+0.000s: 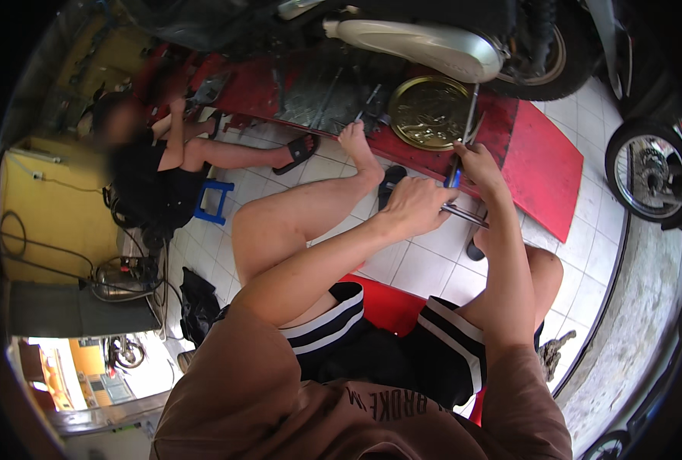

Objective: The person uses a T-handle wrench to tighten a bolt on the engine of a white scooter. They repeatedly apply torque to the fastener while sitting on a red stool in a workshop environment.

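Left hand (421,205): gripping a metal bar (467,216);
Right hand (475,162): wrapped round some blue tool (454,172);
Tray (391,115): by surface's (502,130) near edge; careless bump could tip it

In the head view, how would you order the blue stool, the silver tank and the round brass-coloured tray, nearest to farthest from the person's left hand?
From the left hand:
1. Round brass-coloured tray, just ahead.
2. Blue stool, off to the left.
3. Silver tank, farther left.
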